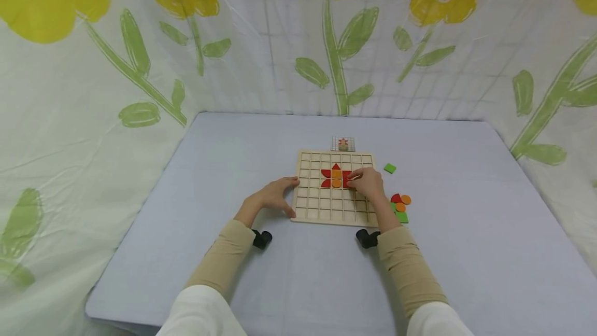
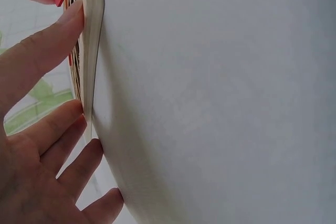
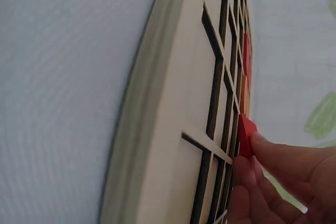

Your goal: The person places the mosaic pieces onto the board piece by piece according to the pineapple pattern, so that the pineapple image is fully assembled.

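Note:
A wooden grid board lies on the table. My right hand is over its right half and pinches a red tile between thumb and fingers, at the grid's cells. Left of that hand, several red tiles surround an orange square tile and an orange round tile set in the grid. My left hand touches the board's left edge with thumb and fingers spread. In the left wrist view, the thumb rests at the board's rim and the fingertips lie along the edge and table.
A small pattern card stands or lies behind the board; I cannot tell which. Right of the board are a green square tile and a loose group with orange round tiles, a red tile and green tiles. A flowered curtain hangs behind the table.

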Motion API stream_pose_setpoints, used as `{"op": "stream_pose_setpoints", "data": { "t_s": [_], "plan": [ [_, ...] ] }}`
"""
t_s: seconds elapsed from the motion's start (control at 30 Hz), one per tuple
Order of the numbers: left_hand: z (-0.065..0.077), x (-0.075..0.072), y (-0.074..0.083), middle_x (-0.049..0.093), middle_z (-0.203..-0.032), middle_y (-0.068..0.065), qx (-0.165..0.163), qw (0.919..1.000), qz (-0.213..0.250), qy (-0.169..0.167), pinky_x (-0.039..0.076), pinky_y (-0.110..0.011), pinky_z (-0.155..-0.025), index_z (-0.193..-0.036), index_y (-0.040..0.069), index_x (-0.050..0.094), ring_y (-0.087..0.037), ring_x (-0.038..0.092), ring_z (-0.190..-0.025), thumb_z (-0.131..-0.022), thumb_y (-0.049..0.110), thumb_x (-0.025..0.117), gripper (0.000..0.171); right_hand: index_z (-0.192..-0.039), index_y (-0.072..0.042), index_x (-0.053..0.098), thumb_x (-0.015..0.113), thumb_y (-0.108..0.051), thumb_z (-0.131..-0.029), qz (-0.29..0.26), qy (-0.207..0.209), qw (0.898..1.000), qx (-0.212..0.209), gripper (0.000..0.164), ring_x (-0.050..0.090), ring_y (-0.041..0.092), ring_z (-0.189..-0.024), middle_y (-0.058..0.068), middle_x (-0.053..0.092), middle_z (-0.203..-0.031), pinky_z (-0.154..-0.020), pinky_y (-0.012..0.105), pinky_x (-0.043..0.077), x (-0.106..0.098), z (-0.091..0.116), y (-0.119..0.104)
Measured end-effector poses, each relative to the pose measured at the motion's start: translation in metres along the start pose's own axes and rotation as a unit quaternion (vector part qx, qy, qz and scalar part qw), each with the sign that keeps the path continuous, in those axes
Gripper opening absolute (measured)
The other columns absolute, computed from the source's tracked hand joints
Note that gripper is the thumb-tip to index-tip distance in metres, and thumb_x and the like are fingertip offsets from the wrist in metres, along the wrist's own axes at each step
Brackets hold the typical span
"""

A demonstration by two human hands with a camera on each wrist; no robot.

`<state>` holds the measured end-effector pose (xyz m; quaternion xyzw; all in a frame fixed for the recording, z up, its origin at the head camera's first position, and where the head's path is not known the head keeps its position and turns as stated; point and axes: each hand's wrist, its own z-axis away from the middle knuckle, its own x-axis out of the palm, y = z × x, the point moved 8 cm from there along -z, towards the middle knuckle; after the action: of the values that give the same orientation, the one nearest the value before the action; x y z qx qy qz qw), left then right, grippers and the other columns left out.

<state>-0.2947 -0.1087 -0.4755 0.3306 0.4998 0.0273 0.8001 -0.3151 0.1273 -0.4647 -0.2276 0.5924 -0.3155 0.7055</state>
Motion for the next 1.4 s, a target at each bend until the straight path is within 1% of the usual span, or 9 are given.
{"op": "stream_pose_setpoints", "data": {
  "t_s": [0.07, 0.23, 0.3, 0.63, 0.83, 1.0, 1.2, 1.3, 1.4],
  "plan": [
    [0.000, 0.000, 0.001, 0.032, -0.156, -0.013, 0.002, 1.0000, 0.000, 0.001, 0.023, -0.046, -0.117, -0.146, 0.000, 0.040, -0.032, 0.026, -0.143, -0.068, 0.019, 0.086, 0.093, -0.103, 0.000, 0.074, 0.069, -0.013, -0.089, 0.012, 0.003, 1.000, -0.004, 0.019, 0.063, 0.025, -0.079, 0.019, 0.070, -0.104, -0.070, 0.034, 0.052, -0.001, 0.001, -0.002],
    [0.000, 0.001, 0.002, 0.031, -0.156, -0.014, 0.000, 1.0000, 0.002, 0.000, 0.023, -0.046, -0.117, -0.146, 0.000, 0.039, -0.032, 0.026, -0.143, -0.069, 0.019, 0.086, 0.093, -0.101, 0.000, 0.075, 0.069, -0.014, -0.090, 0.029, -0.002, 1.000, 0.001, 0.018, 0.060, 0.032, -0.097, 0.019, 0.067, -0.113, -0.079, 0.040, 0.052, -0.001, 0.003, -0.003],
    [0.001, 0.002, 0.003, 0.031, -0.156, -0.013, 0.000, 1.0000, 0.005, -0.003, 0.023, -0.045, -0.117, -0.147, 0.000, 0.039, -0.032, 0.026, -0.144, -0.069, 0.018, 0.086, 0.093, -0.100, 0.000, 0.075, 0.069, -0.013, -0.089, 0.035, -0.003, 0.999, -0.002, 0.018, 0.060, 0.033, -0.099, 0.020, 0.067, -0.112, -0.080, 0.041, 0.052, -0.001, 0.004, -0.003],
    [-0.002, 0.004, 0.003, 0.031, -0.156, -0.013, 0.006, 1.0000, 0.005, -0.002, 0.023, -0.046, -0.117, -0.147, 0.000, 0.039, -0.032, 0.026, -0.144, -0.069, 0.019, 0.086, 0.092, -0.091, -0.001, 0.075, 0.070, -0.010, -0.087, 0.050, 0.021, 0.999, -0.005, 0.011, 0.060, 0.030, -0.089, 0.015, 0.070, -0.097, -0.076, 0.040, 0.052, -0.001, 0.003, -0.001],
    [-0.001, 0.005, -0.001, 0.030, -0.156, -0.012, -0.004, 0.9999, 0.010, -0.004, 0.022, -0.045, -0.117, -0.147, 0.001, 0.038, -0.031, 0.025, -0.144, -0.070, 0.018, 0.086, 0.093, -0.095, 0.001, 0.073, 0.068, -0.015, -0.090, 0.035, 0.015, 0.999, -0.023, 0.018, 0.060, 0.027, -0.083, 0.014, 0.070, -0.092, -0.073, 0.038, 0.052, -0.004, 0.006, -0.002],
    [0.000, 0.006, -0.001, 0.030, -0.156, -0.012, 0.000, 0.9999, 0.010, -0.005, 0.022, -0.045, -0.117, -0.147, 0.001, 0.038, -0.031, 0.025, -0.144, -0.070, 0.019, 0.085, 0.092, -0.105, 0.004, 0.070, 0.064, -0.017, -0.093, 0.016, 0.015, 0.999, -0.030, 0.025, 0.062, 0.035, -0.093, 0.021, 0.069, -0.103, -0.078, 0.045, 0.053, -0.021, 0.010, 0.004],
    [0.001, 0.003, 0.000, 0.031, -0.156, -0.013, 0.003, 1.0000, 0.002, -0.003, 0.022, -0.045, -0.117, -0.147, 0.000, 0.039, -0.031, 0.025, -0.144, -0.070, 0.018, 0.085, 0.092, -0.114, 0.006, 0.066, 0.060, -0.017, -0.095, 0.005, 0.012, 1.000, -0.012, 0.030, 0.054, 0.043, -0.110, 0.026, 0.063, -0.118, -0.090, 0.052, 0.049, -0.052, 0.015, 0.026],
    [0.000, 0.001, -0.001, 0.029, -0.157, -0.012, -0.002, 1.0000, 0.002, -0.005, 0.021, -0.045, -0.118, -0.148, 0.001, 0.038, -0.030, 0.024, -0.145, -0.071, 0.019, 0.085, 0.092, -0.118, 0.008, 0.063, 0.058, -0.014, -0.096, -0.002, -0.006, 1.000, 0.000, 0.031, 0.053, 0.043, -0.109, 0.029, 0.059, -0.122, -0.092, 0.051, 0.048, -0.066, 0.018, 0.042],
    [0.001, 0.000, -0.001, 0.029, -0.157, -0.013, 0.001, 1.0000, 0.003, -0.004, 0.021, -0.045, -0.118, -0.148, 0.001, 0.038, -0.031, 0.024, -0.145, -0.071, 0.019, 0.085, 0.092, -0.123, 0.008, 0.059, 0.054, -0.010, -0.096, 0.007, -0.044, 0.999, -0.002, 0.033, 0.051, 0.043, -0.110, 0.031, 0.056, -0.124, -0.095, 0.053, 0.046, -0.075, 0.022, 0.057]
  ]
}}
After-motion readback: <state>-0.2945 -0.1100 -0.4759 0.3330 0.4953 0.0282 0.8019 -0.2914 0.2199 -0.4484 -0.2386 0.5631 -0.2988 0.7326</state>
